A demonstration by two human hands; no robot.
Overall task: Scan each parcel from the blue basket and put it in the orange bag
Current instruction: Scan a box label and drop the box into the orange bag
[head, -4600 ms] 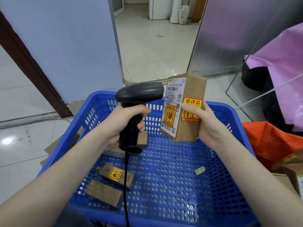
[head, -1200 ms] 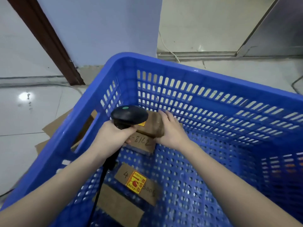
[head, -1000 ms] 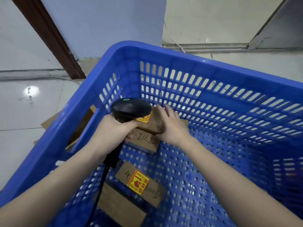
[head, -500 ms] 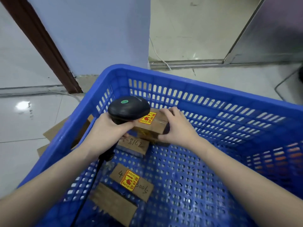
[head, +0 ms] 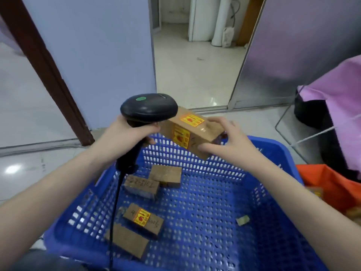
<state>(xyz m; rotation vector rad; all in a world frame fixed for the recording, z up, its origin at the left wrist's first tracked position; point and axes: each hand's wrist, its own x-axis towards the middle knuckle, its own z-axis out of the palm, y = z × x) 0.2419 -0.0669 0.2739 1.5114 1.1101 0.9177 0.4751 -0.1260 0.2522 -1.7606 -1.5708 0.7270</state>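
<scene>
My left hand grips the handle of a black barcode scanner, its head raised above the far rim of the blue basket. My right hand holds a brown cardboard parcel with yellow-and-red stickers, lifted over the basket's far wall just right of the scanner head. Several smaller brown parcels lie on the basket floor: a stickered one, a plain one, one with handwriting and one behind it. The orange bag is at the right edge.
The scanner's black cable hangs down into the basket. A small scrap lies on the basket floor. A pink cloth on a wire frame stands to the right. An open doorway lies ahead.
My right hand lifted the stickered parcel off the basket floor up above the far rim. The scanner rose with my left hand, and the view tilted up.
</scene>
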